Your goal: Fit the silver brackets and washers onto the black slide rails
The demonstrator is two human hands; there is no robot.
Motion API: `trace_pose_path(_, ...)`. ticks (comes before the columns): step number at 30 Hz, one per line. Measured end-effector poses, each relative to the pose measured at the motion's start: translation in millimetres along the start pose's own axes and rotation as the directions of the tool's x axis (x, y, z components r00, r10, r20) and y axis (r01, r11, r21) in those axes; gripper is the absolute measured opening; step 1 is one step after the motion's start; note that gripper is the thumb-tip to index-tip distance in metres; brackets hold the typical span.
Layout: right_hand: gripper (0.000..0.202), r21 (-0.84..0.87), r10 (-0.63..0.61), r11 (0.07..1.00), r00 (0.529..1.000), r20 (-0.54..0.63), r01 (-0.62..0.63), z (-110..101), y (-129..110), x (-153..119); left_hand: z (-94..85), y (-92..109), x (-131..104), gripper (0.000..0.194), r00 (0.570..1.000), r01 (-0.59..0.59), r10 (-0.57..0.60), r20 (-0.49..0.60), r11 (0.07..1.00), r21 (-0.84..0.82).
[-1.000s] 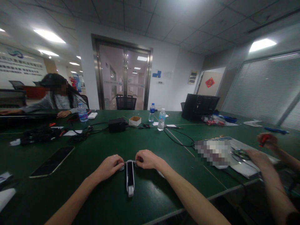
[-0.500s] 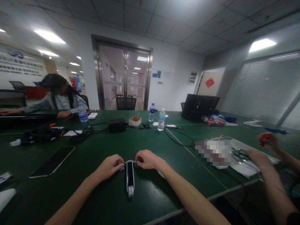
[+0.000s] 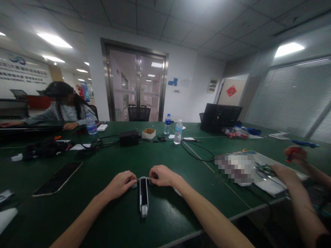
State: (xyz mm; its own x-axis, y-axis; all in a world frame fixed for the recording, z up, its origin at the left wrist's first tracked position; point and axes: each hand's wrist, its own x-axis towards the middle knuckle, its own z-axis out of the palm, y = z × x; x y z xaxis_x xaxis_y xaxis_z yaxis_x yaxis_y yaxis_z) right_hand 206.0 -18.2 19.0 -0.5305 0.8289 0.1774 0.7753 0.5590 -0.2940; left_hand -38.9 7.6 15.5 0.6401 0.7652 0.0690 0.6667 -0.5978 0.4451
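A slim white device with a dark top (image 3: 143, 196) lies lengthwise on the green table (image 3: 113, 220), pointing toward me. Small parts stick out on both sides of its far end. My left hand (image 3: 123, 183) has its fingertips pinched at the left one, and my right hand (image 3: 161, 175) pinches the right one. Both hands rest near the table surface, with fingers curled. The fingers largely hide the small parts, so their shape is unclear.
A phone (image 3: 58, 179) lies at left. Farther back are a black box (image 3: 129, 137), an open carton (image 3: 149, 133), bottles (image 3: 178, 132) and cables. At right, another person's hands (image 3: 286, 175) work beside a laptop-sized board; a monitor (image 3: 221, 117) stands behind.
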Motion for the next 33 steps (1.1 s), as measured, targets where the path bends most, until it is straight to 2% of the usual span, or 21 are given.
trace_pose_path(20, 0.013, 0.004, -0.022, 1.0, 1.0, 0.02, 0.022, -2.8, 0.9, -1.0, 0.0, -4.1, 0.8, 0.032, 1.0, -0.026, 0.026, -0.015, 1.0, 0.018)
trace_pose_path(23, 0.017, -0.006, 0.005, 1.0, 1.0, -0.023, -0.005, -9.5, -4.1, -1.2, 1.4, -6.9, 1.5, 0.033, 0.999, -0.027, 0.027, -0.026, 0.999, 0.02)
trace_pose_path(27, 0.022, 0.013, 0.057, 0.998, 0.993, -0.106, -0.056, -13.5, -31.7, -0.6, 2.4, -11.0, 1.4, 0.032, 0.998, -0.005, 0.006, -0.062, 1.0, 0.017)
trace_pose_path(30, 0.032, 0.003, 0.044, 0.999, 0.998, -0.039, -0.044, -5.5, -66.6, 0.7, 1.5, -13.0, 0.3, 0.031, 0.996, -0.005, 0.005, -0.089, 1.0, 0.003)
trace_pose_path(33, 0.037, -0.121, 0.09, 0.989, 0.995, 0.048, -0.084, 5.3, -93.4, 6.1, -0.1, -14.7, -1.1, 0.032, 0.996, 0.01, -0.011, -0.092, 1.0, -0.01)
